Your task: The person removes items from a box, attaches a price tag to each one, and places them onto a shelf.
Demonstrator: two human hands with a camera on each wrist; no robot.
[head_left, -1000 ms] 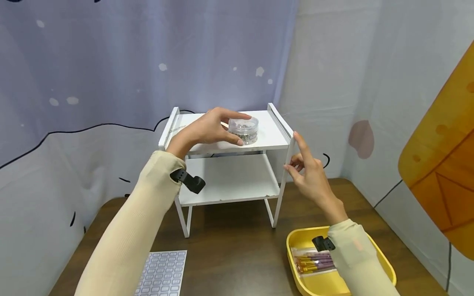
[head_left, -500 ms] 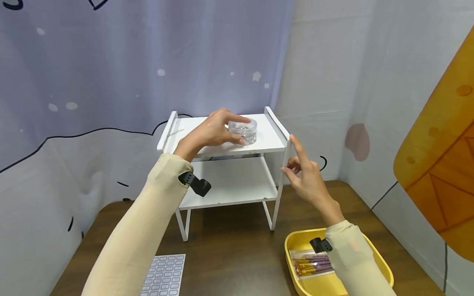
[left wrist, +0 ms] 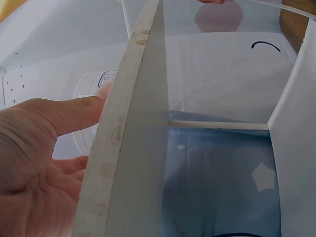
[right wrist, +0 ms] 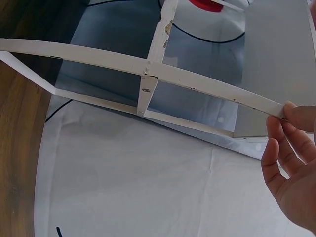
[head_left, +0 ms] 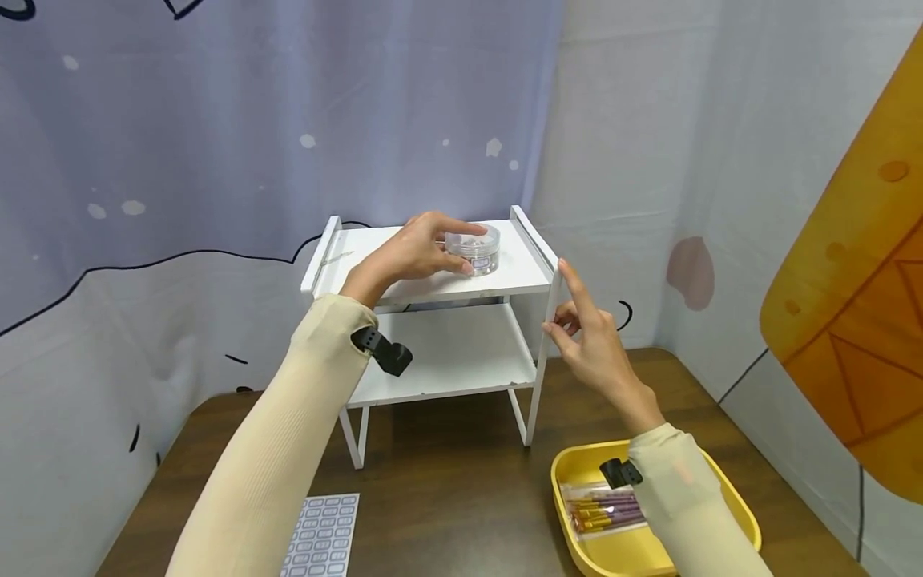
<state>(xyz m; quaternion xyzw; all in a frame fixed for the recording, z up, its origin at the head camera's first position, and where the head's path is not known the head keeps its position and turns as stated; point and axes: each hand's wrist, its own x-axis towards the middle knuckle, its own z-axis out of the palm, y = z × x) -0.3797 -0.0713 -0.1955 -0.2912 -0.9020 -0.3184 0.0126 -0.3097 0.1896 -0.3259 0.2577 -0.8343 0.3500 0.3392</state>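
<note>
Nearest me, on the brown wooden table (head_left: 447, 505), lies a sheet of labels (head_left: 324, 533), its lower end out of sight and its left side behind the left sleeve; the bordered labels run in rows, but I can't read the tiny print. Across from it, the yellow tray (head_left: 623, 553) is partly covered by the right forearm and cut off at its lower edge. The packet of brushes (head_left: 606, 513) inside shows purple and gold handles through the clear wrap.

Beyond them stands a white two-tier shelf rack (head_left: 454, 353), its paint chipped in places. The right hand (head_left: 591, 340) pinches its front right post, index finger stretched upward along it. The left hand (head_left: 414, 250) holds a clear round jar (head_left: 485, 248) on the top tier, toward the right, thumb and fingers spread around its side, some of them hidden. Its contents are hard to make out, and the blue-bordered label (left wrist: 106, 77) is too small to read.

Behind hangs a bluish-purple curtain (head_left: 288, 120) with pale spots
</note>
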